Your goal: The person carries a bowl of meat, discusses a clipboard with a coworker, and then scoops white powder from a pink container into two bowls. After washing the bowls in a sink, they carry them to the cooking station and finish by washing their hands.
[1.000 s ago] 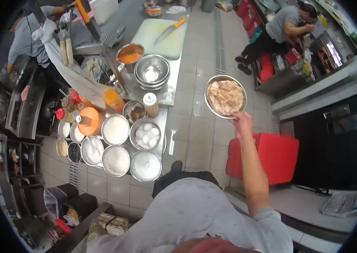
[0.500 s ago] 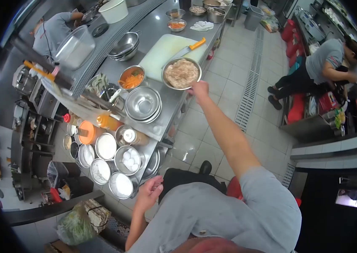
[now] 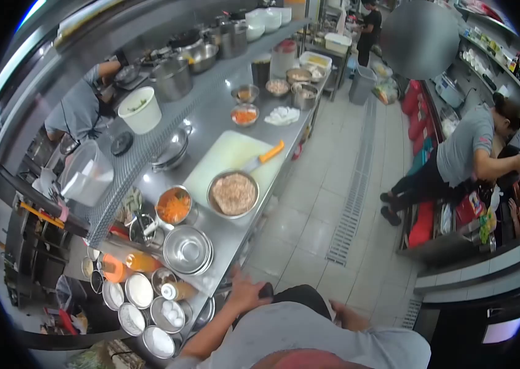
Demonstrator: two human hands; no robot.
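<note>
A steel bowl of pale minced meat (image 3: pixel 233 194) rests on the front edge of the steel counter, overlapping the near corner of a white cutting board (image 3: pixel 201 169). On that board lies a knife (image 3: pixel 272 151) with an orange handle. My left hand (image 3: pixel 247 293) is low beside the counter edge, fingers apart and holding nothing I can see. Closest to it are a stack of steel bowls (image 3: pixel 187 248) and a steel pot of eggs (image 3: pixel 172 315). My right hand (image 3: pixel 340 310) hangs by my side, away from the bowl, its fingers mostly hidden.
Shredded carrot (image 3: pixel 174 207) fills a pot beside the board. Squeeze bottles (image 3: pixel 177 290) and several pots of white powder (image 3: pixel 139 290) stand at the near left. A white cloth (image 3: pixel 282 115) lies farther back. A co-worker (image 3: pixel 466 150) bends over the right-hand counter. A floor drain (image 3: pixel 351 206) runs along the aisle.
My right hand has let go of the meat bowl and drawn back to my side. The bowl now sits lower on the board's near corner. My left hand has moved toward the counter edge.
</note>
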